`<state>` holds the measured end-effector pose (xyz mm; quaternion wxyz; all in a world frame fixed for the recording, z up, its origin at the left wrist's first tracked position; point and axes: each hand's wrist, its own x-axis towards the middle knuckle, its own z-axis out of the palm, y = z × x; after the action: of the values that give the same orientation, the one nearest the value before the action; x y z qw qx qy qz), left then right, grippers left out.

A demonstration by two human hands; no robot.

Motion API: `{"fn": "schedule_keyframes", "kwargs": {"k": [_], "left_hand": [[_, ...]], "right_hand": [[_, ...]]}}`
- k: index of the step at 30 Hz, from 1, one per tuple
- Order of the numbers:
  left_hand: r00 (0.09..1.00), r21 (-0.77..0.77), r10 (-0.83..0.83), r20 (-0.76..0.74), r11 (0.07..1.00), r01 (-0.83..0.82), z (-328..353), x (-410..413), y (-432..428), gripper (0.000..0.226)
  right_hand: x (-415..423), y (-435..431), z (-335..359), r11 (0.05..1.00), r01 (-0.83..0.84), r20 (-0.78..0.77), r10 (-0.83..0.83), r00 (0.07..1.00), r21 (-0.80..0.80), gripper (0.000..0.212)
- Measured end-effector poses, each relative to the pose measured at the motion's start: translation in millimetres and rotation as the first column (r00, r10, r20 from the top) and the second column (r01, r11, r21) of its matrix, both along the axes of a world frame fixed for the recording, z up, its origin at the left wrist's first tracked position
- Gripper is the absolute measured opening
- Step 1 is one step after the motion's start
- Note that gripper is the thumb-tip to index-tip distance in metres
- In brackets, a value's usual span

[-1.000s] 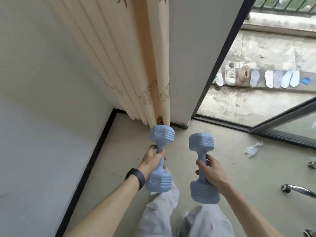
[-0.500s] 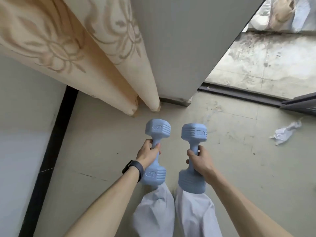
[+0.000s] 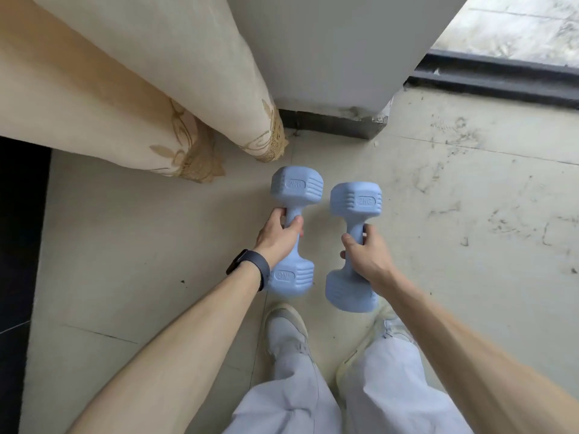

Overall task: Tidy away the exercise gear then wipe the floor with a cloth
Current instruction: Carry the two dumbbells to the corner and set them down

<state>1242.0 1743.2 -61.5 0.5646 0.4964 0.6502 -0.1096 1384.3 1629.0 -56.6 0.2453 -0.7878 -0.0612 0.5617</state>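
Two blue dumbbells, one per hand. Left hand has its fingers wrapped round the handle of the left dumbbell. Right hand is curled round the handle of the right dumbbell. Both weights lie lengthwise away from the person, side by side and apart, over the tiled floor just ahead of two pale shoes; contact with the floor cannot be determined. One dark wristband is on the left wrist. Two beige curtain folds hang beside one grey pillar. One dark door track runs at the upper right.
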Motion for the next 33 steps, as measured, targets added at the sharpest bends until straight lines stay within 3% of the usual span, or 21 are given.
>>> {"fn": "schedule_keyframes", "kwargs": {"k": [7,11,14,16,20,25,27,30,33], "left_hand": [[0.994,0.005,0.009,0.113,1.0,-0.009,-27,38,56,0.021],[0.992,0.0,-0.046,0.122,0.999,0.046,-34,47,80,0.038],[0.99,0.003,-0.079,0.118,0.997,0.079,-36,45,82,0.033],[0.991,0.035,-0.091,0.099,0.996,0.088,-34,46,80,0.027],[0.995,0.082,-0.1,0.017,0.992,0.098,-37,50,74,0.039],[0.997,0.137,-0.07,-0.039,0.988,0.075,-37,51,70,0.04],[0.988,0.13,-0.121,-0.092,0.983,0.133,-31,55,70,0.043],[0.941,0.083,-0.273,-0.197,0.952,0.294,-10,62,65,0.059],[0.834,0.081,-0.472,-0.287,0.855,0.512,36,58,45,0.062]], "right_hand": [[28,66,-28,0.992,0.051,0.009,-0.052,0.999,0.116,0.018],[34,87,-37,0.978,0.151,-0.023,-0.149,0.989,0.145,0.02],[29,87,-41,0.984,0.109,0.03,-0.115,0.993,0.14,0.021],[29,87,-39,0.987,0.084,0.041,-0.09,0.995,0.134,0.02],[29,87,-37,0.984,0.099,0.048,-0.107,0.993,0.148,0.021],[27,86,-41,0.979,0.118,-0.009,-0.118,0.993,0.167,0.018],[29,89,-40,0.99,0.013,0.043,-0.019,0.999,0.138,0.029],[38,89,-23,0.957,-0.289,0.105,0.287,0.952,-0.001,0.067],[42,76,24,0.845,-0.519,0.101,0.532,0.841,-0.127,0.067]]}}
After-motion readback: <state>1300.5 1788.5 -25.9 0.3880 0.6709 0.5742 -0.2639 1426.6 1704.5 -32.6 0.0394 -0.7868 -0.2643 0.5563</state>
